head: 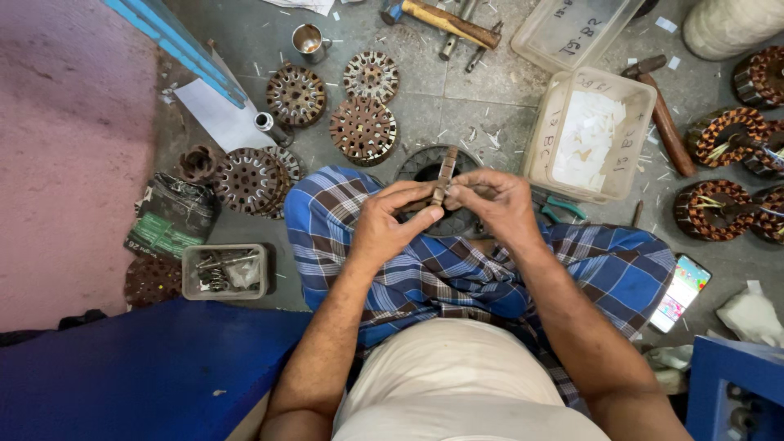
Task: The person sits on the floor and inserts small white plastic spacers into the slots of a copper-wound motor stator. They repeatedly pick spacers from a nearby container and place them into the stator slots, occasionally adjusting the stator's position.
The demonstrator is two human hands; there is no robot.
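Nearest is the seated person's pale shirt [445, 376] and blue checked cloth [425, 278] over the knees, both forearms reaching out above the lap. The left hand [390, 222] and right hand [498, 204] meet there, each grip pinching a narrow rusty metal piece [445, 175] held upright between the fingertips, above a dark round stator ring [420, 167] on the floor. Stacked rusty stator cores [363, 129] lie beyond, and a plastic tub of white paper slips [592, 139] stands near the right hand.
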